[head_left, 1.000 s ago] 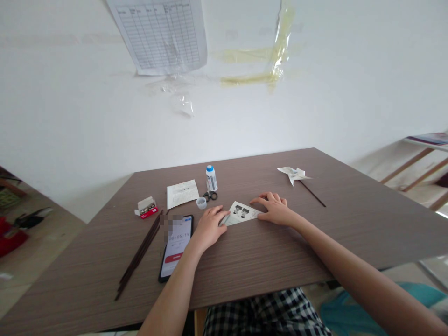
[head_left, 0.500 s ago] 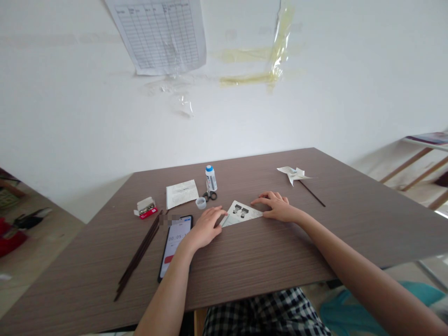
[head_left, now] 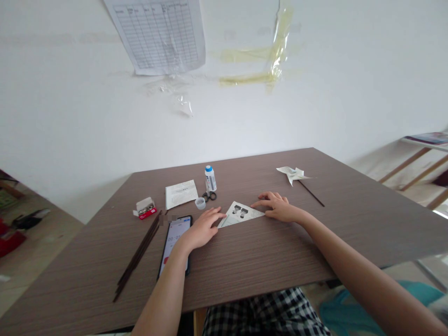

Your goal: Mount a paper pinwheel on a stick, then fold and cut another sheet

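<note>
Head view: the paper triangle (head_left: 241,213) lay inward from the middle of the table's (head_left: 245,266) near edge, its long side roughly along that edge. Left hand (head_left: 203,227) and right hand (head_left: 278,207) flanked its opposite corners, about equally near, fingers loosely spread, gripping nothing.

Wall (head_left: 245,126): soft, diffuse light; shadow low at right
Tape (head_left: 279,65): sharp white glare
Bench (head_left: 241,266): dimmer, faint soft shadows
Phone (head_left: 177,233): pixelated patch at top
Edges: wide-angle stretch, slight blur
</note>
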Tool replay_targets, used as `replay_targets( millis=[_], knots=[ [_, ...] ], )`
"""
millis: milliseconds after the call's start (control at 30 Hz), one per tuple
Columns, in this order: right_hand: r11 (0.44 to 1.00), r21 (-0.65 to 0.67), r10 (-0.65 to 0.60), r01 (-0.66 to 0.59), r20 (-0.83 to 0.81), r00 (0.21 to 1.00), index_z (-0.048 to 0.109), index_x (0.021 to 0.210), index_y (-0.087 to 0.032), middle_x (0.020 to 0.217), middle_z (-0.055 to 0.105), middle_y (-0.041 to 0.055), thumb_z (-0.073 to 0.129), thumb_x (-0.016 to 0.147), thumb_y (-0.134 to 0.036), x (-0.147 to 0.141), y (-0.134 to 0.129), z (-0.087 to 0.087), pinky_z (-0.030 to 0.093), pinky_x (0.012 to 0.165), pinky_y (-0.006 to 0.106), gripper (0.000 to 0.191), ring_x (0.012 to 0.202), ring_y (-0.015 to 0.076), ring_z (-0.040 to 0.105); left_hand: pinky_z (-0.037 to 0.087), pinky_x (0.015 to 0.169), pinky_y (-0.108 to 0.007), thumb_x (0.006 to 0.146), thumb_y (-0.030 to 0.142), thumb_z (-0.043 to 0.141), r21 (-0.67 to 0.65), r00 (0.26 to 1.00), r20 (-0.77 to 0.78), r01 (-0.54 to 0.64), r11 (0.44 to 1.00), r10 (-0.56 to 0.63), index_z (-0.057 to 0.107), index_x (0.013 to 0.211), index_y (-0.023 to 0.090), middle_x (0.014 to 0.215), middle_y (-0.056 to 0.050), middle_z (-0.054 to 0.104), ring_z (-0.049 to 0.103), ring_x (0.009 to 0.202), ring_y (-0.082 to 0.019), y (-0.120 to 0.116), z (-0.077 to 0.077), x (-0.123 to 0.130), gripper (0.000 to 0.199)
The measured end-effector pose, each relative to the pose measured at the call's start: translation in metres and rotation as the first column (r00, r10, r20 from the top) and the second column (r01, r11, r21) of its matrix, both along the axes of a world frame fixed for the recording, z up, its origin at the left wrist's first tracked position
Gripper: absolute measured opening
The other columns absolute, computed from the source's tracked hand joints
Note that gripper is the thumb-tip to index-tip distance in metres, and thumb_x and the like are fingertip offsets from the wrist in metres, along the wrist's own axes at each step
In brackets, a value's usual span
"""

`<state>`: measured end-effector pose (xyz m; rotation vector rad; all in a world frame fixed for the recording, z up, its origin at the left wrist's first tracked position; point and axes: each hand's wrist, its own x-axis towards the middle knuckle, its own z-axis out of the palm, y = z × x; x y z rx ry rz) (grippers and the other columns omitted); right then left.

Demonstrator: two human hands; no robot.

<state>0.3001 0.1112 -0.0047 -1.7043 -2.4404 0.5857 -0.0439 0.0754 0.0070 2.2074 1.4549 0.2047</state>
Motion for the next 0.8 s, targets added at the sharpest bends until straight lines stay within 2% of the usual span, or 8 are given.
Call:
replay_targets(
  millis=[167, 267, 367, 600, 800],
  knots=[
    [1.0, 0.0, -0.008, 0.008, -0.018, 1.0, 0.083, 0.154, -0.049, 0.17, 0.067, 0.0071, 0.054, 0.105, -0.02, -0.002, 0.0, 0.0, 0.04, 0.137, 0.069, 0.064, 0.163, 0.04, 0.053, 0.033, 0.149, -0.053, 0.105, 0.007, 0.06, 0.008, 1.0, 0.005, -0.031, 0.999, 0.031, 0.082, 0.153, 0.028, 0.187, -0.008, 0.053, 0.046, 0.178, -0.029, 0.0, 0.001, 0.003, 0.057],
    [0.999, 0.035, -0.029, 0.03, -0.051, 0.998, 0.085, 0.152, -0.047, 0.167, 0.069, 0.0078, 0.062, 0.11, -0.033, -0.006, -0.001, -0.002, 0.042, 0.136, 0.064, 0.05, 0.16, 0.04, 0.055, 0.036, 0.148, -0.053, 0.108, 0.013, 0.066, 0.028, 0.999, 0.008, -0.036, 0.999, 0.036, 0.083, 0.151, 0.027, 0.186, -0.011, 0.056, 0.049, 0.176, -0.031, 0.0, -0.001, 0.003, 0.048],
    [0.996, 0.081, -0.022, 0.028, -0.078, 0.997, 0.083, 0.156, -0.043, 0.167, 0.069, 0.0103, 0.07, 0.11, -0.043, -0.011, -0.003, -0.006, 0.043, 0.135, 0.062, 0.048, 0.16, 0.0411, 0.054, 0.039, 0.146, -0.051, 0.107, 0.012, 0.07, 0.057, 0.998, 0.019, -0.053, 0.997, 0.052, 0.084, 0.149, 0.029, 0.183, -0.01, 0.06, 0.054, 0.173, -0.031, -0.001, -0.002, 0.004, 0.048],
    [0.993, 0.114, 0.027, -0.011, -0.145, 0.989, 0.086, 0.153, -0.034, 0.165, 0.07, 0.0153, 0.072, 0.11, -0.039, -0.014, 0.001, -0.017, 0.043, 0.135, 0.061, 0.045, 0.159, 0.0419, 0.055, 0.039, 0.146, -0.053, 0.108, 0.014, 0.071, 0.085, 0.997, 0.018, -0.077, 0.993, 0.075, 0.081, 0.156, 0.026, 0.181, -0.012, 0.062, 0.056, 0.171, -0.033, -0.001, -0.004, 0.009, 0.05],
    [0.992, 0.125, 0.041, -0.013, -0.224, 0.974, 0.089, 0.147, -0.034, 0.161, 0.073, 0.0147, 0.078, 0.106, -0.038, -0.01, 0.006, -0.023, 0.046, 0.133, 0.061, 0.043, 0.156, 0.0435, 0.059, 0.041, 0.145, -0.055, 0.107, 0.016, 0.074, 0.107, 0.996, 0.027, -0.089, 0.99, 0.087, 0.081, 0.156, 0.025, 0.179, -0.014, 0.064, 0.059, 0.169, -0.035, -0.004, -0.003, 0.012, 0.051]
  ],
)
